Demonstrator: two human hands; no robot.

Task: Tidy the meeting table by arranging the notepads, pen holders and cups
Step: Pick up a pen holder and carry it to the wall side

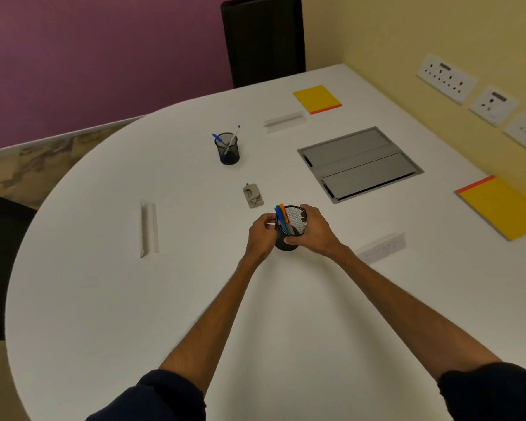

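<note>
A black mesh pen holder (298, 221) with blue, green and orange pens stands near the middle of the white table (134, 299). My right hand (315, 230) grips its right side. My left hand (260, 235) is curled against its left side, fingers at the pens. A second black mesh pen holder (229, 150) with blue and white pens stands farther back. One yellow notepad (316, 98) lies at the far edge and another yellow notepad (503, 206) lies at the right edge.
A grey cable hatch (359, 162) is set into the table right of centre. A small grey punch (252, 195) lies just behind the held holder. White name-card stands (148, 227) sit around. A black chair (263, 38) stands at the far side.
</note>
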